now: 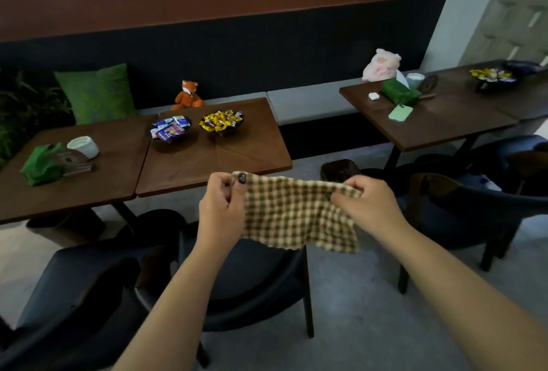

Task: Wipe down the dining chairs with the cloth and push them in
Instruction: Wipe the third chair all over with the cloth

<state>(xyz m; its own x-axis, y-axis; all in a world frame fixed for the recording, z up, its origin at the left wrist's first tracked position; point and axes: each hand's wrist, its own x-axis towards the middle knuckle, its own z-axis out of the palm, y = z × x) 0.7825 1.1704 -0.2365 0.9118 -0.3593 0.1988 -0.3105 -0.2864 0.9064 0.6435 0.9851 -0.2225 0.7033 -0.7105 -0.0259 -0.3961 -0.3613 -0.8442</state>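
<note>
Checked cloth (299, 213) stretched in the air between both hands, above a dark chair (252, 287) near the middle; left hand (222, 207) pinching the top left corner, right hand (367, 207) gripping the top right edge, lower half hanging loose. Farther off, a wooden table (237, 157) bearing two bowls of sweets (221, 121); another chair (474, 207) at right, standing out from the right-hand table (444, 121).

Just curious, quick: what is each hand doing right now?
Left hand: pinches the top left corner of the checked cloth.
Right hand: grips the cloth's top right edge.
</note>
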